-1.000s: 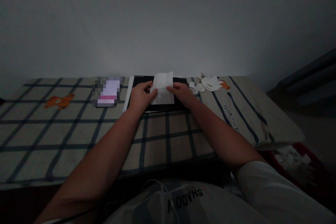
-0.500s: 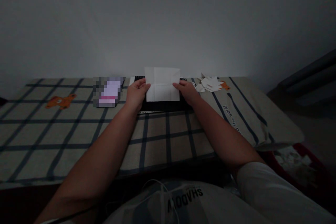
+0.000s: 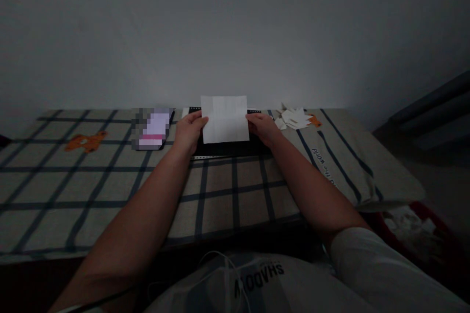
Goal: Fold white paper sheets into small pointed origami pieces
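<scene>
A: Where's the white creased paper sheet [image 3: 224, 118] at this moment?

B: Held up flat between both hands, just above the black rectangular cutting mat [image 3: 227, 147] at the far edge of the bed. The left hand [image 3: 189, 129] is pinched shut on its left edge, the right hand [image 3: 261, 128] on its right edge, thumbs in front.

A: What would handling it well look like?

B: I'd say even tension from both sides, so the fold lines show and nothing tears. Pinching near the middle of each edge, as here, keeps the sheet square and stops it drooping.

A: And the surface?

B: A beige bedsheet with dark blue checks [image 3: 110, 186], printed with a small orange bear [image 3: 85, 142]. A pile of white paper scraps [image 3: 293, 116] lies near the right hand, and a blurred-out flat object [image 3: 152, 128] sits just left of the mat.

A: The room?

B: Dim. A plain pale wall [image 3: 235, 34] rises right behind the bed; a red basket with white scraps [image 3: 414, 225] stands low on the right
</scene>
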Available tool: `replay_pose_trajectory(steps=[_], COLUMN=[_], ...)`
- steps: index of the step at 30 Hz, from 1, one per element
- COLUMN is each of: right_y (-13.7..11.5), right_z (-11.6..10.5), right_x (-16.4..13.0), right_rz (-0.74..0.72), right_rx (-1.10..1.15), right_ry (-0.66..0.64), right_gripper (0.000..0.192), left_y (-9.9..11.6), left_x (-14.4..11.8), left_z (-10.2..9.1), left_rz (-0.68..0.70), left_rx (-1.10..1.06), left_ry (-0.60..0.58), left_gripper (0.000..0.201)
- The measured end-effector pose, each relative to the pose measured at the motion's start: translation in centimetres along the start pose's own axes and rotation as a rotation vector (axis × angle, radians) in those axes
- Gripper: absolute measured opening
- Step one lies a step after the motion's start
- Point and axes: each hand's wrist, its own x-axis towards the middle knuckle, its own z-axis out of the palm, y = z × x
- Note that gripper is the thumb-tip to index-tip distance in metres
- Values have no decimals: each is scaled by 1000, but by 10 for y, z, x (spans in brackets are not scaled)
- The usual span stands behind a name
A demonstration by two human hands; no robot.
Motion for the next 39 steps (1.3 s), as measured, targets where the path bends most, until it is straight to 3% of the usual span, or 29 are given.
replay_pose_trajectory(steps=[8, 16, 21, 27, 34, 39], right_y=[8, 6, -1, -6, -8, -10], right_z=[-4, -6, -8, -17, -18, -17], right_x=[9, 8, 3, 2, 2, 1], right_rz=[-58, -199, -303, -311, -317, -380], right_rx=[-103, -223, -321, -473, -426, -526], right_ry=[85, 121, 29, 33, 56, 63], right_gripper=[17, 23, 16, 36, 38, 31], left_y=[0, -2, 3, 16, 14, 16], left_x=[0, 1, -1, -7, -3, -5], left_z=[-1, -6, -7, -11, -12, -12], left_rz=[36, 241, 331, 304, 251, 324], left_rx=[127, 348, 432, 544, 433, 521], left_ry=[-5, 33, 25, -95, -68, -74], left_gripper=[36, 55, 28, 45, 44, 33])
